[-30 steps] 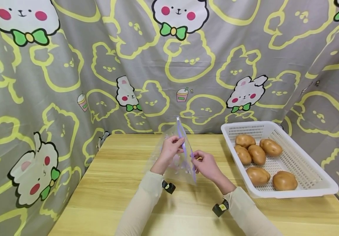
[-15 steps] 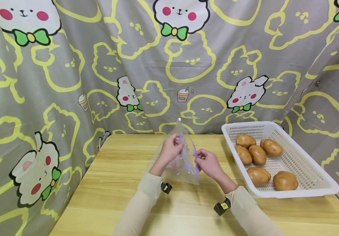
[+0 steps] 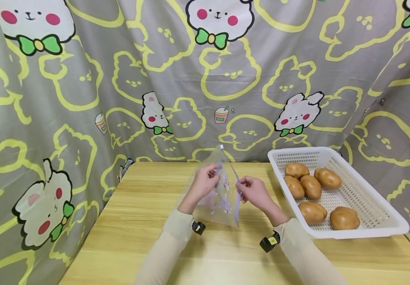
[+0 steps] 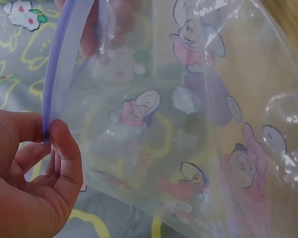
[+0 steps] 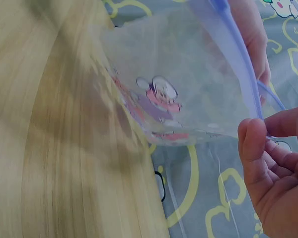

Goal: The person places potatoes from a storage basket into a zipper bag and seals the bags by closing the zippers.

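A clear zip bag (image 3: 222,198) with cartoon prints and a purple zip strip is held upright above the wooden table (image 3: 137,221). My left hand (image 3: 206,183) pinches one side of the strip and my right hand (image 3: 252,190) pinches the other. The bag's mouth stands parted between them. In the left wrist view the thumb and fingers of my left hand (image 4: 47,136) pinch the purple strip of the bag (image 4: 188,129). In the right wrist view my right hand (image 5: 260,136) pinches the strip at the bag (image 5: 188,94).
A white perforated basket (image 3: 369,202) at the right of the table holds several brown potatoes (image 3: 311,186). A grey curtain (image 3: 83,79) with yellow and white rabbit prints hangs behind and on both sides. Bare tabletop lies left of the hands.
The two hands have drawn apart, the right one moving right. The zip strip, together a second ago, now stands parted into two sides and the bag's mouth has widened.
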### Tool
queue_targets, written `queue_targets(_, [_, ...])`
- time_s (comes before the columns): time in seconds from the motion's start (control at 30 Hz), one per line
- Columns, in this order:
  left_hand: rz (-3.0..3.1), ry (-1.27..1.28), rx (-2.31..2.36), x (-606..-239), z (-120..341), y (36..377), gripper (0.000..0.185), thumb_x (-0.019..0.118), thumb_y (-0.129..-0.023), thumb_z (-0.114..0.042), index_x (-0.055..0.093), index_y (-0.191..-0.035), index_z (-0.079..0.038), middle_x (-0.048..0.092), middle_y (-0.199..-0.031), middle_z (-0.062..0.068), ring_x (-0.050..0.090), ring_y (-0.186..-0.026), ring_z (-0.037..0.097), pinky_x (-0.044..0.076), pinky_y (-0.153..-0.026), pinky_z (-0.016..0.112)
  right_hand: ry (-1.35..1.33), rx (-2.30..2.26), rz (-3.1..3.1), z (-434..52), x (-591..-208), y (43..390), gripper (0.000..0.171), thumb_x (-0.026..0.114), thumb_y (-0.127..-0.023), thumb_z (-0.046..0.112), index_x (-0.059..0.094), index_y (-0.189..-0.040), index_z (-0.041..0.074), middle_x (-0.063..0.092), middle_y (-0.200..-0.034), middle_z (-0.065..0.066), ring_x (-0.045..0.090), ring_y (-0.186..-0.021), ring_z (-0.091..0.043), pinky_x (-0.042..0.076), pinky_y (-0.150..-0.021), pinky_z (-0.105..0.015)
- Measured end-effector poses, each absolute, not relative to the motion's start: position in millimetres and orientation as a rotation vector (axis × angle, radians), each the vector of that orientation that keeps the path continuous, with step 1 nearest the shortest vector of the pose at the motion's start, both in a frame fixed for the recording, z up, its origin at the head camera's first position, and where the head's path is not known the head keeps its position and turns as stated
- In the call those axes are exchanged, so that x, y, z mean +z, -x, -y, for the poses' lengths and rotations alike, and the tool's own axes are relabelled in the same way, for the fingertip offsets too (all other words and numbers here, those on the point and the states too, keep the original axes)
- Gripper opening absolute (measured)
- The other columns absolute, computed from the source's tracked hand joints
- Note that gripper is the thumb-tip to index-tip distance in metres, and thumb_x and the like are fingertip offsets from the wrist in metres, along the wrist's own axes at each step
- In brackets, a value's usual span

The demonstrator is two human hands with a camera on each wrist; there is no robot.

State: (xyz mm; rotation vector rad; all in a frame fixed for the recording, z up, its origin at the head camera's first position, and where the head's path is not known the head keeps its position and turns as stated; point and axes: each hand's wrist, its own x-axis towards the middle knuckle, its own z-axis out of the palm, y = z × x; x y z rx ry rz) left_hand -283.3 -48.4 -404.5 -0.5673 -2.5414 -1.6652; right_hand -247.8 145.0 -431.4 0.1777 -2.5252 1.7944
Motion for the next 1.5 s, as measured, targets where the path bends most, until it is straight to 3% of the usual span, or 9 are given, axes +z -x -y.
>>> queue_targets(0.23, [2.558, 0.492, -1.509, -403.9, 59.6, 277.2, 0.029, 0.055, -0.087, 0.0, 0.067, -0.113, -0.003, 0.055, -0.072, 0.005, 0.051, -0.057, 0.012, 0.048, -0.046, 0.021, -0.134, 1.69, 2.544, -150.4, -432.8, 252.0, 0.013, 0.059, -0.089, 0.008, 0.065, -0.095, -0.002, 0.059, -0.065, -0.006, 0.057, -0.049, -0.017, 0.057, -0.053, -0.047])
queue_targets(0.37, [2.553, 0.469, -1.465, -404.0, 64.3, 274.6, 0.029, 0.054, -0.087, -0.002, 0.068, -0.113, -0.004, 0.054, -0.069, 0.004, 0.047, -0.053, 0.011, 0.038, -0.042, 0.018, -0.117, 1.652, 2.558, -152.7, -433.7, 255.7, 0.017, 0.056, -0.087, 0.002, 0.065, -0.1, -0.003, 0.058, -0.07, -0.007, 0.057, -0.049, -0.018, 0.057, -0.052, -0.043])
queue_targets(0.57, [2.504, 0.5, -1.397, -404.2, 62.7, 271.8, 0.021, 0.053, -0.09, -0.004, 0.07, -0.102, -0.004, 0.056, -0.079, 0.006, 0.05, -0.059, 0.012, 0.044, -0.046, 0.021, -0.142, 1.607, 2.546, -152.4, -432.0, 261.2, 0.012, 0.056, -0.091, 0.006, 0.064, -0.092, -0.003, 0.057, -0.067, -0.007, 0.054, -0.046, -0.016, 0.054, -0.046, -0.035])
queue_targets(0.77, [2.471, 0.557, -1.34, -405.0, 60.0, 272.2, 0.014, 0.056, -0.094, -0.008, 0.068, -0.092, -0.002, 0.056, -0.081, 0.006, 0.053, -0.064, 0.013, 0.047, -0.052, 0.022, -0.154, 1.556, 2.547, -150.2, -431.9, 267.2, 0.018, 0.06, -0.093, 0.014, 0.063, -0.082, 0.0, 0.059, -0.064, -0.006, 0.053, -0.044, -0.013, 0.048, -0.039, -0.025])
queue_targets(0.97, [2.508, 0.623, -1.343, -406.4, 57.9, 271.3, 0.004, 0.063, -0.089, -0.007, 0.064, -0.091, -0.004, 0.056, -0.078, 0.004, 0.054, -0.064, 0.012, 0.049, -0.052, 0.021, -0.225, 1.525, 2.559, -148.6, -428.0, 267.9, 0.015, 0.06, -0.093, 0.013, 0.065, -0.086, 0.001, 0.063, -0.07, -0.011, 0.053, -0.045, -0.014, 0.046, -0.039, -0.026])
queue_targets(1.27, [2.481, 0.468, -1.336, -404.4, 69.4, 268.5, 0.012, 0.065, -0.083, 0.001, 0.067, -0.092, -0.005, 0.054, -0.07, 0.002, 0.049, -0.056, 0.012, 0.041, -0.042, 0.02, -0.233, 1.464, 2.572, -159.2, -429.0, 270.4, 0.015, 0.061, -0.093, 0.014, 0.067, -0.089, 0.0, 0.065, -0.073, -0.017, 0.058, -0.05, -0.028, 0.049, -0.04, -0.026])
queue_targets(1.5, [2.416, 0.4, -1.376, -406.3, 78.2, 268.4, 0.012, 0.064, -0.082, 0.001, 0.069, -0.091, -0.004, 0.058, -0.074, 0.002, 0.054, -0.063, 0.012, 0.048, -0.051, 0.021, -0.23, 1.494, 2.536, -166.8, -428.5, 271.6, 0.015, 0.061, -0.092, 0.014, 0.067, -0.09, 0.001, 0.064, -0.072, -0.015, 0.055, -0.047, -0.017, 0.049, -0.04, -0.026])
